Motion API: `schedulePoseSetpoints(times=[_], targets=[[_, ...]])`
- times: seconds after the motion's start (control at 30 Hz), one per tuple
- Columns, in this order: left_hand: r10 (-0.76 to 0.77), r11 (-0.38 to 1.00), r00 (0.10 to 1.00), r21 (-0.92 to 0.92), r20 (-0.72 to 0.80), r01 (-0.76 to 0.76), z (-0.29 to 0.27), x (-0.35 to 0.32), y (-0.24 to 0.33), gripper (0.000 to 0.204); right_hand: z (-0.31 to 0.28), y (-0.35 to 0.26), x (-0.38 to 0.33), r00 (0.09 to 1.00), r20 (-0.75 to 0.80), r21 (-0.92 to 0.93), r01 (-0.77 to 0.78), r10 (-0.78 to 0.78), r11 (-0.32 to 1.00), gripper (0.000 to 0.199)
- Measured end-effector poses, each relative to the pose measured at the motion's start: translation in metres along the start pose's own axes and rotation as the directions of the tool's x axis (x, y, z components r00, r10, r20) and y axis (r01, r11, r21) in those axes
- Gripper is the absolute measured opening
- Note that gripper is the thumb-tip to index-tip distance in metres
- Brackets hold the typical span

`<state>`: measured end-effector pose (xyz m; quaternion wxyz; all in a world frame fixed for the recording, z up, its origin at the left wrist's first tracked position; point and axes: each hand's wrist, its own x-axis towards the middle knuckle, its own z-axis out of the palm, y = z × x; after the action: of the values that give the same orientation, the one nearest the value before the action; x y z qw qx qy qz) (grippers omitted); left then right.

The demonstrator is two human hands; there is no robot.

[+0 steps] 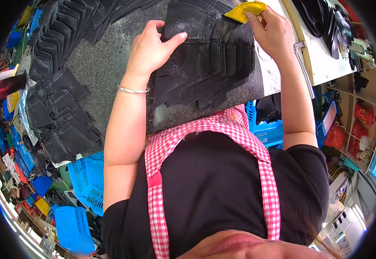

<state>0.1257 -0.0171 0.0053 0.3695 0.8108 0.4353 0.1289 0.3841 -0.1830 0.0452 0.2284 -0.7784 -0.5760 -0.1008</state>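
My right hand (pixel 277 34) pinches a flat yellow piece (pixel 245 11), slightly curved and printed, between thumb and fingers. It looks like a plastic scraper, though its exact kind is unclear. Below and left of it, overlapping black sheet pieces (pixel 222 60) lie fanned in rows on the dark speckled worktop (pixel 99 71). My left hand (pixel 152 49) is over the left edge of these pieces, thumb and forefinger spread, holding nothing. Whether its fingertips touch the pieces cannot be made out.
More black pieces (pixel 60 36) overlap along the worktop's left side, with a further pile (pixel 69 125) at its near left corner. A metal hammer (pixel 302 60) lies right of my right forearm. Blue plastic baskets (pixel 86 183) stand below the worktop.
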Motion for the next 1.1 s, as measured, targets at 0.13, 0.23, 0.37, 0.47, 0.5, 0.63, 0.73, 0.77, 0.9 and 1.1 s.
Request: schedulePoseSetpoints(times=[0.13, 0.23, 0.37, 0.47, 0.5, 0.63, 0.73, 0.77, 0.9, 1.1], targets=[[-0.014, 0.991, 0.999, -0.136, -0.030, 0.010, 0.004, 0.003, -0.016, 0.082, -0.003, -0.014, -0.002, 0.986, -0.008, 0.055, 0.168, -0.168, 0.984, 0.021], [-0.008, 0.978, 0.999, -0.207, -0.043, -0.001, 0.003, 0.004, -0.028, 0.080, -0.009, -0.021, -0.003, 0.984, 0.038, 0.112, 0.170, -0.175, 0.979, 0.015], [-0.067, 0.962, 0.998, -0.264, 0.003, 0.065, -0.006, 0.013, -0.040, 0.078, -0.011, -0.024, 0.001, 0.975, -0.019, 0.239, 0.221, -0.223, 0.946, 0.018], [-0.046, 0.982, 0.999, -0.185, -0.025, 0.041, -0.005, 0.014, -0.041, 0.081, -0.018, -0.040, -0.012, 0.917, 0.033, 0.343, 0.363, -0.397, 0.866, 0.038], [-0.034, 0.988, 0.999, -0.154, -0.034, 0.028, -0.004, 0.013, -0.042, 0.082, -0.020, -0.045, -0.023, 0.863, -0.006, 0.325, 0.480, -0.506, 0.815, 0.036], [-0.034, 0.987, 0.999, -0.156, -0.003, 0.033, -0.006, 0.013, -0.037, 0.079, -0.035, -0.072, -0.064, 0.752, 0.191, 0.279, 0.575, -0.631, 0.770, 0.022], [-0.040, 0.986, 0.999, -0.159, 0.022, 0.043, -0.010, 0.008, -0.030, 0.073, -0.036, -0.071, -0.048, 0.854, -0.007, 0.347, 0.490, -0.520, 0.800, 0.031], [-0.038, 0.984, 0.999, -0.170, 0.024, 0.042, -0.011, 0.010, -0.028, 0.072, -0.033, -0.071, -0.042, 0.880, -0.106, 0.269, 0.474, -0.463, 0.838, 0.033], [-0.055, 0.944, 0.987, -0.313, 0.149, 0.100, -0.012, 0.014, -0.029, 0.072, -0.035, -0.080, -0.055, 0.908, 0.190, 0.420, 0.269, -0.374, 0.867, 0.011], [-0.029, 0.939, 0.986, -0.334, 0.166, 0.084, -0.008, 0.018, -0.027, 0.074, 0.022, -0.011, 0.001, 0.994, -0.107, 0.017, 0.036, -0.034, 0.999, 0.036]])
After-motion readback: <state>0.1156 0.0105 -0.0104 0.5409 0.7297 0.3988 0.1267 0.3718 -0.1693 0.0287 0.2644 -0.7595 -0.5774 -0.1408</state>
